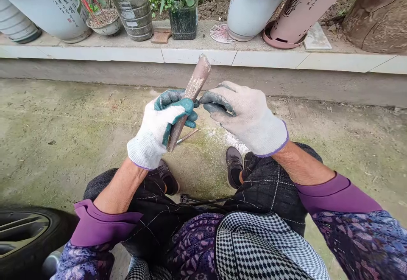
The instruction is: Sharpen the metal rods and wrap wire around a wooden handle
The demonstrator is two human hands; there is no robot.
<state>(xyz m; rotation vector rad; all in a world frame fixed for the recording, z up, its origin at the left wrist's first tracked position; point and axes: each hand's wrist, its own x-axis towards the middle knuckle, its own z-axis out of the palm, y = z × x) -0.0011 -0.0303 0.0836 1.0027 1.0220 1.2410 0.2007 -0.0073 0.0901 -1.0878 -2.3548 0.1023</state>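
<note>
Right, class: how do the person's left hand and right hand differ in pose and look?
The left hand is closed around the wooden handle, while the right hand grips nothing and only brings its fingertips to the handle's side. The left hand's glove coating looks teal, the right hand's grey. Both wear white knit gloves with purple-edged cuffs.

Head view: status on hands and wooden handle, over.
Left hand shut on wooden handle, tilted up. Right hand fingertips at its shaft, grip unclear. Thin stick on ground below.
</note>
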